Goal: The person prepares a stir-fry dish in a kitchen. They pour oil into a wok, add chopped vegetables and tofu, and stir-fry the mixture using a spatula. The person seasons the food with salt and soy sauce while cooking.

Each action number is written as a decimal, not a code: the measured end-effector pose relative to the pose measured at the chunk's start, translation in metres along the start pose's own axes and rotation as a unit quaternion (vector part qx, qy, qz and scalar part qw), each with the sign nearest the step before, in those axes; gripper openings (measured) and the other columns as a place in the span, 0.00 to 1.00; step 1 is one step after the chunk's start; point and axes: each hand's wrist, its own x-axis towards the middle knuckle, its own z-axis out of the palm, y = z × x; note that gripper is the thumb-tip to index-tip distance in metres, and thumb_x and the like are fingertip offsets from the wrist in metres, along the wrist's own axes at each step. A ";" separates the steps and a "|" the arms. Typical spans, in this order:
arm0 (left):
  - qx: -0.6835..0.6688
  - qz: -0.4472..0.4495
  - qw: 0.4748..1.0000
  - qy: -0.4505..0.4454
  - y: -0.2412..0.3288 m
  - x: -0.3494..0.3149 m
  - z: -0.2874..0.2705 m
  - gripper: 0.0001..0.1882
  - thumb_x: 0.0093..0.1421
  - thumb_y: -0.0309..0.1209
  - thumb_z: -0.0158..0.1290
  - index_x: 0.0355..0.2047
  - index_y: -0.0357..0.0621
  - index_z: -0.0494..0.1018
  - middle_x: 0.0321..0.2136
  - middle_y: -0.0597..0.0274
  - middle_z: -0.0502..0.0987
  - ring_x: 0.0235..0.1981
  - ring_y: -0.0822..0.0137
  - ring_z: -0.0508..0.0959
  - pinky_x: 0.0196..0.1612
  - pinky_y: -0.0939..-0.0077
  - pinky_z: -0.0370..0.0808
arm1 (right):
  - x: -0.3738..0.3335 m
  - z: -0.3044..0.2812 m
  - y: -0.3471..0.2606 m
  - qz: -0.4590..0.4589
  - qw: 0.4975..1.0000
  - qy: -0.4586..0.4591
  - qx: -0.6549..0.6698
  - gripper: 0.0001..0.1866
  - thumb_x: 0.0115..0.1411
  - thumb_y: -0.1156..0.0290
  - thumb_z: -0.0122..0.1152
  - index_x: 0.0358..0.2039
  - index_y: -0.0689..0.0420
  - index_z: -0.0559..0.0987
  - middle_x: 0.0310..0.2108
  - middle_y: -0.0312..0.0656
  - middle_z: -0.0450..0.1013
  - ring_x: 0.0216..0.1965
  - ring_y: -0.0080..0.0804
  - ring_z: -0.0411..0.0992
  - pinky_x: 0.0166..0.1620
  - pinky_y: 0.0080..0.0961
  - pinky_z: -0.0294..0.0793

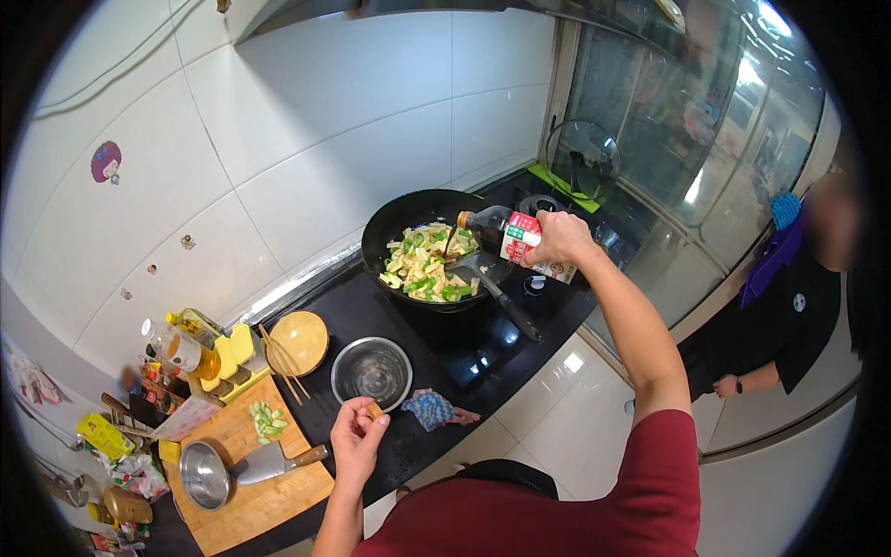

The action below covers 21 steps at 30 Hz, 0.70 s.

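Observation:
My right hand grips a dark soy sauce bottle with a red and white label. It is tipped on its side, neck over the black wok, and dark liquid runs from its mouth. Chopped pale pieces and green peppers fill the wok. A spatula rests in it, its handle over the near rim. My left hand pinches a small orange-brown bottle cap beside the steel bowl.
A cutting board at lower left bears a cleaver, a small steel bowl and sliced scallion. Chopsticks lie across a yellow plate. A blue patterned cloth lies near the counter edge. Another person stands at right.

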 end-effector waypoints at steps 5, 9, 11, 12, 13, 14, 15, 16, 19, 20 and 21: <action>-0.010 0.001 1.000 -0.002 0.002 0.002 0.000 0.15 0.58 0.21 0.60 0.45 0.37 0.71 0.25 0.80 0.62 0.23 0.88 0.59 0.27 0.92 0.56 | -0.002 -0.001 0.000 0.010 1.000 0.002 0.011 0.41 0.31 0.43 0.76 0.42 0.59 0.79 0.38 0.51 0.80 0.42 0.46 0.79 0.46 0.37 0.77; -0.006 0.001 1.000 -0.004 -0.002 0.002 -0.003 0.15 0.58 0.21 0.60 0.45 0.37 0.71 0.24 0.80 0.62 0.23 0.88 0.59 0.27 0.92 0.56 | -0.004 0.000 -0.001 0.022 0.998 0.019 0.048 0.40 0.31 0.43 0.76 0.42 0.58 0.79 0.39 0.51 0.80 0.43 0.46 0.78 0.47 0.37 0.77; -0.002 0.002 1.000 -0.006 -0.001 0.003 -0.003 0.15 0.58 0.21 0.60 0.45 0.38 0.71 0.24 0.80 0.62 0.23 0.88 0.59 0.27 0.92 0.56 | -0.003 0.003 0.003 0.028 0.995 0.037 0.091 0.40 0.31 0.43 0.76 0.41 0.58 0.78 0.39 0.51 0.80 0.43 0.46 0.78 0.47 0.37 0.76; 0.001 0.002 1.000 -0.006 0.000 0.003 -0.004 0.15 0.58 0.20 0.60 0.45 0.38 0.71 0.24 0.80 0.62 0.23 0.88 0.59 0.27 0.92 0.56 | -0.001 0.007 0.005 0.028 0.992 0.047 0.117 0.40 0.32 0.43 0.76 0.41 0.58 0.78 0.39 0.51 0.80 0.44 0.46 0.78 0.47 0.37 0.76; -0.001 0.002 1.000 -0.007 0.000 0.003 -0.004 0.15 0.58 0.20 0.60 0.45 0.38 0.71 0.24 0.80 0.62 0.23 0.87 0.59 0.27 0.92 0.56 | -0.001 0.009 0.006 0.028 0.988 0.057 0.143 0.39 0.32 0.43 0.76 0.41 0.58 0.78 0.38 0.51 0.80 0.44 0.47 0.78 0.48 0.37 0.76; -0.003 0.002 1.000 -0.008 0.001 0.003 -0.004 0.15 0.58 0.20 0.60 0.45 0.38 0.71 0.24 0.79 0.62 0.23 0.87 0.60 0.27 0.92 0.57 | -0.003 0.010 0.007 0.029 0.979 0.079 0.185 0.37 0.33 0.45 0.77 0.39 0.58 0.78 0.38 0.51 0.79 0.42 0.46 0.78 0.48 0.37 0.75; -0.005 0.001 1.000 -0.010 0.002 0.003 -0.004 0.15 0.58 0.20 0.60 0.45 0.38 0.71 0.24 0.79 0.62 0.23 0.87 0.60 0.27 0.92 0.57 | -0.004 0.013 0.009 0.021 0.968 0.104 0.225 0.37 0.33 0.45 0.77 0.39 0.58 0.78 0.38 0.50 0.79 0.42 0.45 0.78 0.48 0.37 0.75; -0.005 0.007 1.000 -0.013 0.002 0.004 -0.004 0.15 0.58 0.20 0.59 0.46 0.38 0.71 0.24 0.79 0.62 0.24 0.87 0.60 0.28 0.92 0.57 | -0.004 0.018 0.013 0.012 0.955 0.130 0.265 0.37 0.34 0.45 0.77 0.39 0.58 0.78 0.38 0.50 0.79 0.41 0.44 0.78 0.48 0.36 0.75; -0.006 0.015 1.000 -0.023 0.001 0.005 -0.004 0.16 0.58 0.19 0.59 0.47 0.37 0.71 0.24 0.78 0.63 0.25 0.86 0.62 0.29 0.91 0.59 | -0.013 0.020 0.019 0.015 0.914 0.169 0.369 0.32 0.37 0.49 0.77 0.37 0.58 0.78 0.37 0.46 0.80 0.39 0.37 0.79 0.46 0.32 0.75; -0.008 0.013 1.000 -0.027 0.000 0.006 -0.004 0.16 0.58 0.19 0.59 0.47 0.37 0.71 0.25 0.78 0.64 0.25 0.86 0.62 0.29 0.91 0.59 | -0.020 0.017 0.019 0.025 0.903 0.164 0.397 0.30 0.38 0.53 0.78 0.38 0.58 0.78 0.36 0.43 0.79 0.37 0.31 0.77 0.44 0.29 0.75; -0.011 0.012 0.999 -0.032 0.000 0.007 -0.003 0.17 0.58 0.19 0.59 0.47 0.37 0.71 0.25 0.77 0.64 0.25 0.85 0.63 0.30 0.91 0.60 | -0.026 0.015 0.020 0.035 0.890 0.162 0.425 0.29 0.40 0.57 0.79 0.38 0.59 0.77 0.35 0.39 0.78 0.36 0.25 0.76 0.43 0.26 0.75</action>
